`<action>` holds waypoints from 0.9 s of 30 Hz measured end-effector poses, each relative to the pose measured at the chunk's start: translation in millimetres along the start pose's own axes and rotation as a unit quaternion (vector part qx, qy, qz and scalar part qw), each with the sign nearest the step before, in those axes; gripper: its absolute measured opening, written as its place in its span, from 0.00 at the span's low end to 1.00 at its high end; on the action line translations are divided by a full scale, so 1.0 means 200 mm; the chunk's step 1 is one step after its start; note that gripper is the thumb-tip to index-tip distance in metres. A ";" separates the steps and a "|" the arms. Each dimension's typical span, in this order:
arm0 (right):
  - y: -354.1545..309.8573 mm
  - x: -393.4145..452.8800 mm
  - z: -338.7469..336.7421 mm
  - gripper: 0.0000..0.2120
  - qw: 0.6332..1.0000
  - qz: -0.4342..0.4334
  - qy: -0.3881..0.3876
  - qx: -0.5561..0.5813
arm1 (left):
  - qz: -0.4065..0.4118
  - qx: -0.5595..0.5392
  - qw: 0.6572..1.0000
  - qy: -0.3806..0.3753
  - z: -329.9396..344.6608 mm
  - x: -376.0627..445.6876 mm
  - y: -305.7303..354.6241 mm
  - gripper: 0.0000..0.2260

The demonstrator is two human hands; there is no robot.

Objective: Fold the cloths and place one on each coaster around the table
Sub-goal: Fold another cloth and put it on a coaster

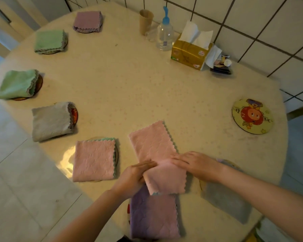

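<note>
A long pink cloth (152, 142) lies on the round table (129, 81), its near end doubled over. My left hand (135, 177) grips that doubled end from the left. My right hand (194, 163) lies flat on the fold with its fingers spread. Folded cloths rest on coasters around the rim: purple (87, 20), green (49, 41), green (17, 83), grey (51, 120), pink (94, 160), purple (154, 215) and grey (227, 201), the last partly under my right arm. One bare cartoon coaster (253, 116) sits at the right.
At the back of the table stand a paper cup (145, 21), a clear bottle with a blue pump (164, 34), a yellow tissue box (191, 53) and a small dark tray of odds and ends (220, 67). A tiled wall runs behind.
</note>
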State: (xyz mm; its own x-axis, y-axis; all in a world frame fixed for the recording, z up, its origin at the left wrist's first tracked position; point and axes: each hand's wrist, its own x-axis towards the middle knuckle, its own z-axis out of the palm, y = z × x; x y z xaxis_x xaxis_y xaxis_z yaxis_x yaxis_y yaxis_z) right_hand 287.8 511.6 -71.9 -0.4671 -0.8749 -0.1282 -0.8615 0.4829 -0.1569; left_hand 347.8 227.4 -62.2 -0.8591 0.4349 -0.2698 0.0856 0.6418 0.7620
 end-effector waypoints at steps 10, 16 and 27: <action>0.05 0.37 -0.09 0.03 0.823 0.385 0.095 0.406 | -0.355 -0.371 0.843 0.162 -0.09 0.20 0.00 0.14; 0.06 0.45 -0.04 0.07 0.813 0.464 0.030 0.350 | -0.387 -0.425 0.799 0.175 -0.07 0.20 -0.03 0.12; 0.02 0.49 -0.07 0.07 0.812 0.503 0.025 0.295 | -0.345 -0.266 0.860 0.267 -0.08 0.22 0.01 0.11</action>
State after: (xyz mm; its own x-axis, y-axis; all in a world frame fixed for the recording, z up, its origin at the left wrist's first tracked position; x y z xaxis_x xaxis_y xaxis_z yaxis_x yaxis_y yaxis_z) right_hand 236.4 426.3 -71.7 -0.8955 -0.0205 -0.4445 0.1990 0.8751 -0.4411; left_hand 303.0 237.7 -63.4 -0.7336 -0.3767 -0.5657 -0.6587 0.1892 0.7282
